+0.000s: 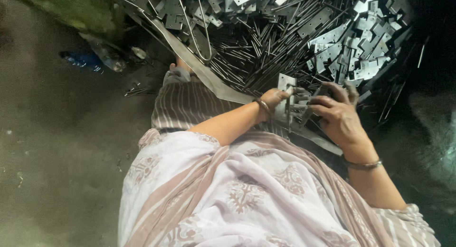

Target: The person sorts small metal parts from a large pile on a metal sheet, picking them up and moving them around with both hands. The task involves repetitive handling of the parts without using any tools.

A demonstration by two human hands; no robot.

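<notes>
Steel hinge plate is sitting pinched in your left hand while your right hand is gripping a thin pin, apparently threading it; aligning comes next.

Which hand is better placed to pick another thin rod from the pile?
Probably the right hand. It lies nearer the loose rods, with its fingers only steadying the work. The left hand is closed on the upright flat metal plate and would have to release it.
</notes>
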